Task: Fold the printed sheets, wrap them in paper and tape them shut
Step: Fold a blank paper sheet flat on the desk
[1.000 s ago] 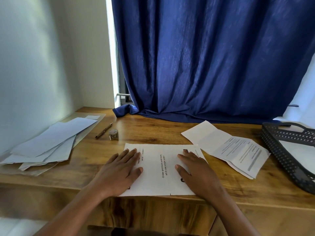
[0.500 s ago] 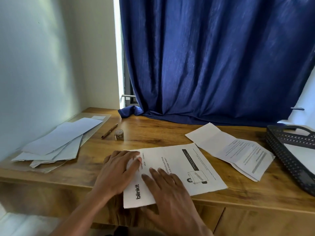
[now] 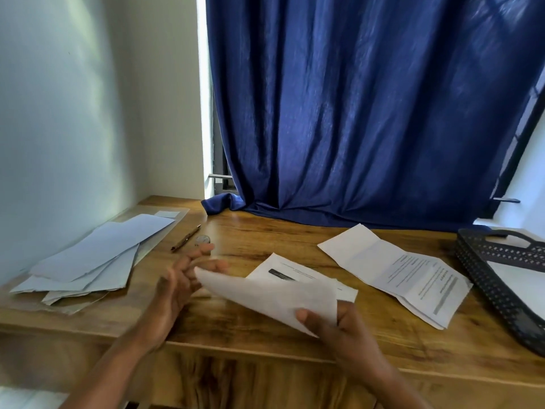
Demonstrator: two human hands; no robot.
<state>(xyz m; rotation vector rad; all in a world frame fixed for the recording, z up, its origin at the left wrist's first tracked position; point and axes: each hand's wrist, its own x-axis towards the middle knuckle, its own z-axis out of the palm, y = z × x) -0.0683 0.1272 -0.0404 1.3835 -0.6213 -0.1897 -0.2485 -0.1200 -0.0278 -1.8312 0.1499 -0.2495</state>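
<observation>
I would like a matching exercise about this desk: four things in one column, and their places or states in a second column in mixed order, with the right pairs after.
Things:
1. sheet
2. pen
3. basket
4. blue papers

Places or states:
A. piled at the left, by the wall
B. at the right end of the desk
C. lifted by the right hand, partly folded over
D. lying behind the left hand, near a tape roll

Pairs: 1-C, 2-D, 3-B, 4-A
</observation>
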